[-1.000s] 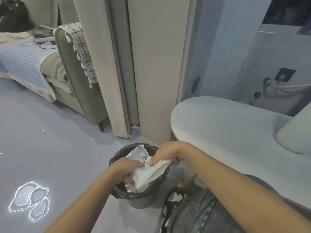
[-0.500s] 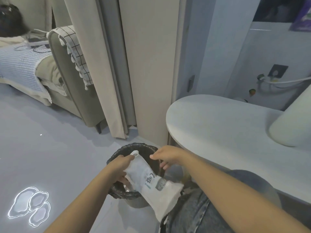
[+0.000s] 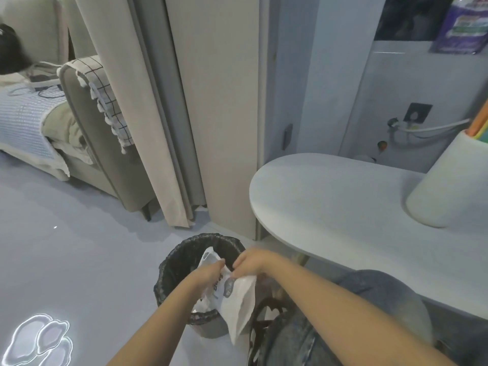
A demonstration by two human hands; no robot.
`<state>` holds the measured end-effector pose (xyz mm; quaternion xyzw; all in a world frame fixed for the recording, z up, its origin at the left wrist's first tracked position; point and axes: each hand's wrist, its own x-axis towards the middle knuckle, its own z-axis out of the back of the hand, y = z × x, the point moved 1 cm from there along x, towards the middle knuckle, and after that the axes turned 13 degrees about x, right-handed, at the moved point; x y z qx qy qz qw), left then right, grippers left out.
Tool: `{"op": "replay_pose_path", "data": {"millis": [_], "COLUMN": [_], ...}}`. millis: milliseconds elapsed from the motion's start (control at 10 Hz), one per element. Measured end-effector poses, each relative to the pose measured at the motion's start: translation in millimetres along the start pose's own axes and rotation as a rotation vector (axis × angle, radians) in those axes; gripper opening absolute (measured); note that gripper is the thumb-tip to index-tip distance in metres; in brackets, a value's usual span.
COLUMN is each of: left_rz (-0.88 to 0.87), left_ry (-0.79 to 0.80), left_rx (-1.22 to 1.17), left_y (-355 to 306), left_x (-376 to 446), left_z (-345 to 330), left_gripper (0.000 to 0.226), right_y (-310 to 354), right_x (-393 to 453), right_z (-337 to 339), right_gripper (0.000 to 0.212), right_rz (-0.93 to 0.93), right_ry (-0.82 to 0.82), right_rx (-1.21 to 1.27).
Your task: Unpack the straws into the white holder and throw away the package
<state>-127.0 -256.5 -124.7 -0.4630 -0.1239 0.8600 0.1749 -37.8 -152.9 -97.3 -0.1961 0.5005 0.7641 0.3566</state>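
White plastic package (image 3: pixel 236 294), its blue print too blurred to read, is pinched by the left hand (image 3: pixel 210 273) and right hand (image 3: pixel 252 262) over the black-lined bin (image 3: pixel 182 260).

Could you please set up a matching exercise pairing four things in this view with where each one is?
Things:
1. package
2. bin
3. holder
4. straws

Places:
A. standing on the white table
B. on the floor beside the table
C. sticking out of the holder's top
D. held in the left hand and right hand over the bin

Pairs: 1-D, 2-B, 3-A, 4-C
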Motion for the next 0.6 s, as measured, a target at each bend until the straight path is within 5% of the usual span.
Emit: {"op": "replay_pose_path", "data": {"millis": [100,300,400,600], "left_rz": [-0.061,0.035,0.039,-0.047], "left_ry": [-0.112,0.046,0.088,-0.139], "left_rx": [-0.035,0.089,0.057,0.042], "left_y": [-1.3,-1.6,2.1,-10.5], "left_x": [10.3,15.3,22.4,26.6], "left_z": [8.7,-0.6,-5.8,-3.2], "left_gripper": [0.059,0.073,0.077,0.069], "right_y": [-4.5,-3.6,1.7,7.2], "right_x": [5.9,1.0,-1.5,-15.2], "right_z": [1.6,-6.3,-3.3,18.2], "right_gripper": [0.049,0.031,0.034,0.031], "right_rz": [0.053,0.018,0.004,0.077], "right_ry": [-0.098,0.079,0.005,-0.139], "right_rx": [0.416,0.227,0.240,0.285]}}
